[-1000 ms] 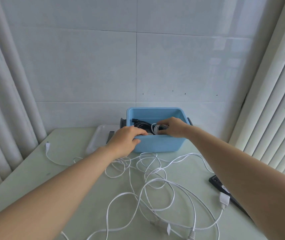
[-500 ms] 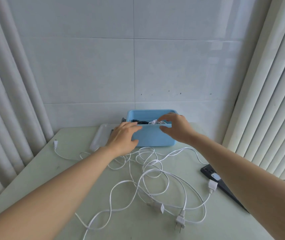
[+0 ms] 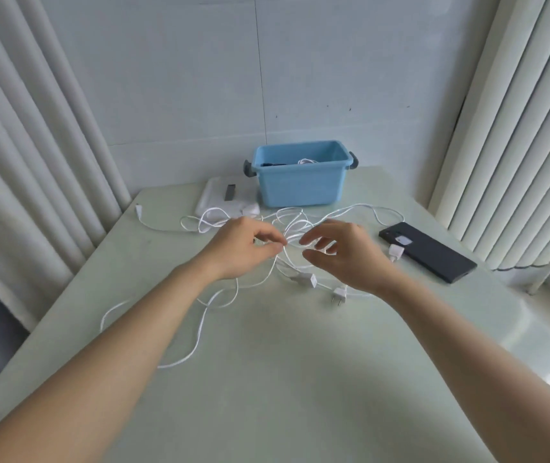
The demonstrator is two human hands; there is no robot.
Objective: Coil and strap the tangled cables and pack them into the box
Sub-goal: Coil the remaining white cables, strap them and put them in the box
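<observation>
We see a pale green tabletop [image 3: 300,362] carrying a blue box [image 3: 302,185] at the far edge, a white lid [image 3: 220,198] beside it, tangled white cables [image 3: 295,223] and a black slab [image 3: 430,255].

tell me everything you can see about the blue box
The blue box is an open-topped rectangular plastic tub with a rolled rim and a grey handle on each end. It stands upright at the far edge of the table, near the tiled wall. A coiled white cable and something dark show inside it. A flat white tray lies beside its left; loose white cable lies in front.
</observation>
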